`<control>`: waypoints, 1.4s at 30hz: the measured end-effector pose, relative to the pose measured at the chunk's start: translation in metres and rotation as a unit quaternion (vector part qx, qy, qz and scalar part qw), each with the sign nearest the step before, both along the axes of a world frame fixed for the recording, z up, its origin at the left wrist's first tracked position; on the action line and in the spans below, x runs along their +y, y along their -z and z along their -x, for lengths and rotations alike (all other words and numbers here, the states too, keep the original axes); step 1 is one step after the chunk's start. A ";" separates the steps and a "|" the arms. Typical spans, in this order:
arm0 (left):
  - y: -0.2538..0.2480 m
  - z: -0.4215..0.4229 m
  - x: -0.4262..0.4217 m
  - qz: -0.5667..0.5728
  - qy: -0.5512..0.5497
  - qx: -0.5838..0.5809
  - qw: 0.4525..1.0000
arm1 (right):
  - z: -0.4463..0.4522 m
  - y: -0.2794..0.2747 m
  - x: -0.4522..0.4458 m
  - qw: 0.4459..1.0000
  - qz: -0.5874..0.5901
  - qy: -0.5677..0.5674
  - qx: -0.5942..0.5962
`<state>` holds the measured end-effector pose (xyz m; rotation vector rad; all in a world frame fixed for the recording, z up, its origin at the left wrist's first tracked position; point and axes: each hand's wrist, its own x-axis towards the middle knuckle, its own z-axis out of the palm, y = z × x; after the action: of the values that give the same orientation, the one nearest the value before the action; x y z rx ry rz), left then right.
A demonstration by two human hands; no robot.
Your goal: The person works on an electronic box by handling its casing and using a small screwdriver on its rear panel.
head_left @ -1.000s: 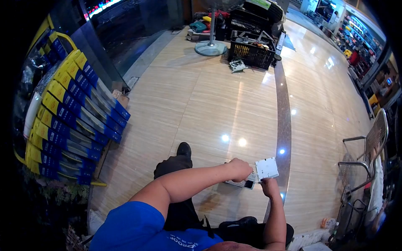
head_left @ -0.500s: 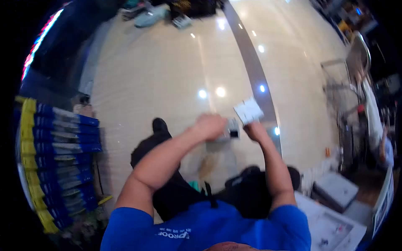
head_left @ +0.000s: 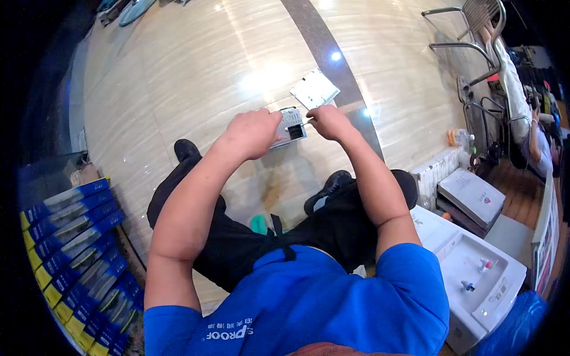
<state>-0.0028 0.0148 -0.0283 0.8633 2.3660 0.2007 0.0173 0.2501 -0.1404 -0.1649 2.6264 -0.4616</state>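
Observation:
A grey metal box (head_left: 289, 140) with slots and a dark opening on its top sits over the floor between my feet. My left hand (head_left: 252, 133) is closed around its left side, the fingertips hidden behind the hand. At the box's right edge, by the opening, my right hand (head_left: 331, 123) has its fingers pinched together on a thin, light-coloured thing too small to name. Just beyond my right fingers a flat whitish metal plate (head_left: 314, 89) with small holes lies on the tiles, its near corner close to the hand.
Blue and yellow packages (head_left: 77, 237) stand in a rack on the left. On the right are a white water dispenser (head_left: 475, 279) with red and blue taps, a large white box (head_left: 473, 193) and a metal-framed chair (head_left: 475, 44). Another person's arm (head_left: 536, 139) shows at far right.
The view has shifted and sharpened, so hands, box and plate appear higher and further left. My right fingers have come from beside the plate to the box's right edge. My left hand stays at the box.

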 end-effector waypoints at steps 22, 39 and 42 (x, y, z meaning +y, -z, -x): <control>-0.002 0.003 0.004 0.000 -0.002 0.000 1.000 | 0.002 -0.003 0.000 1.000 0.019 -0.012 -0.009; -0.006 0.002 0.003 0.012 -0.004 -0.006 1.000 | 0.001 0.003 0.004 1.000 -0.029 -0.001 0.001; -0.001 0.002 0.000 0.002 -0.001 0.001 1.000 | 0.001 0.001 0.002 1.000 -0.021 0.008 -0.013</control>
<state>-0.0051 0.0150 -0.0268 0.8602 2.3680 0.1957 0.0162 0.2521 -0.1417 -0.1233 2.6118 -0.4121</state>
